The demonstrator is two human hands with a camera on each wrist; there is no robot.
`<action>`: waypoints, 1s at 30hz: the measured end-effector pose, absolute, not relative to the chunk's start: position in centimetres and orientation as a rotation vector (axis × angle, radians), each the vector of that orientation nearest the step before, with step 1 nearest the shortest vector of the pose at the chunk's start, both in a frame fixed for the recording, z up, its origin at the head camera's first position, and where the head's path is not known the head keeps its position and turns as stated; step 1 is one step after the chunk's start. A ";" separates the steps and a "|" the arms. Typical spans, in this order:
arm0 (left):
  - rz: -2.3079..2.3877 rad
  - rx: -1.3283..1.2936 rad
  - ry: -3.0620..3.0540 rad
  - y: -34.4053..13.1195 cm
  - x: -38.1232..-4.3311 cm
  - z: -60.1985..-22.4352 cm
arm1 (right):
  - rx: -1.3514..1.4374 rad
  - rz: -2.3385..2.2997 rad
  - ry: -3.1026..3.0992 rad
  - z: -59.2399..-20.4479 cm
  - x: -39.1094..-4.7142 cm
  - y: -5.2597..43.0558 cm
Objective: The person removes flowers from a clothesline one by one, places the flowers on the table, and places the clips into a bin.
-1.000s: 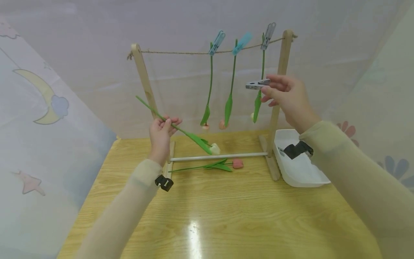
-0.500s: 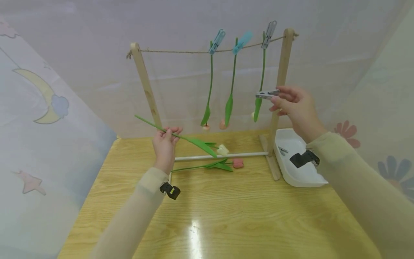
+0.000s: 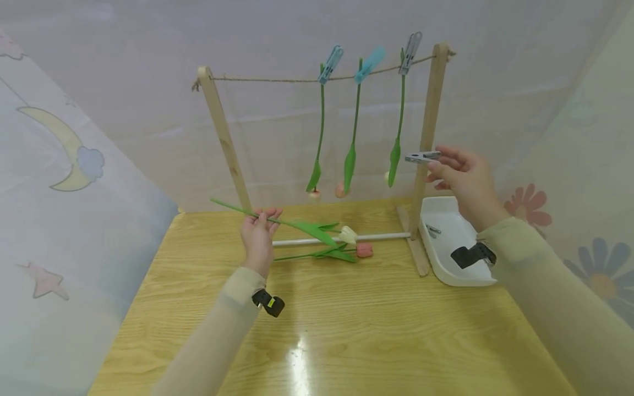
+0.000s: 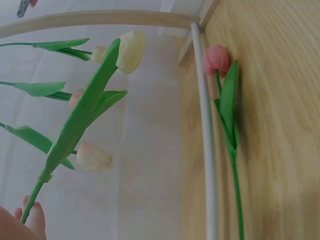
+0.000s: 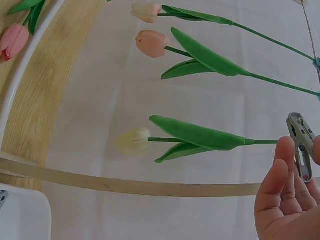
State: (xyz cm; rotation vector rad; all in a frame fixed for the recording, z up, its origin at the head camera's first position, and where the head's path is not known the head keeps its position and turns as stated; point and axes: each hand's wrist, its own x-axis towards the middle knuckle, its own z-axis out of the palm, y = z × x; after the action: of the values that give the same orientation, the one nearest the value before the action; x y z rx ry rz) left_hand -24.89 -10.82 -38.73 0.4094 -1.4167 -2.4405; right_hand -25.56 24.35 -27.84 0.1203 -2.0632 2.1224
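Observation:
My left hand (image 3: 258, 236) pinches the green stem of a white tulip (image 3: 348, 235), held slantwise with its bloom toward the right. In the left wrist view the tulip's long leaf (image 4: 80, 117) stretches up from the fingers. My right hand (image 3: 468, 179) holds a grey clothespin (image 3: 421, 157) between thumb and fingers, in front of the rack's right post. Three tulips hang bloom-down from a twine line (image 3: 267, 80), clipped by two blue clothespins (image 3: 331, 65) and one grey clothespin (image 3: 410, 54). A pink tulip (image 3: 364, 250) lies on the table beside the rack's white bar (image 3: 381, 237).
A wooden rack stands at the back, with a left post (image 3: 225, 137) and a right post (image 3: 432, 110). Right of it is a white tray (image 3: 458, 275) holding small grey clothespins (image 3: 432, 231). The wooden table (image 3: 356, 330) reaches toward me.
My left hand has come down and slightly right with the white tulip, whose stem now lies flatter. My right hand has moved right and down, keeping the grey clothespin.

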 end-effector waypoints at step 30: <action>-2.558 0.657 -1.395 -7.2 -21.4 -45.2 | -0.125 2.141 -2.127 -34.8 -24.8 29.9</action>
State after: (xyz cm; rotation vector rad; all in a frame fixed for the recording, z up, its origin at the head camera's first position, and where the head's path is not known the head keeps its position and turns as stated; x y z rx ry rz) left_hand -21.35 -7.17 -45.23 0.6567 -1.3948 -2.5578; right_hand -24.82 29.87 -34.83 -0.1253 -2.1272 2.1413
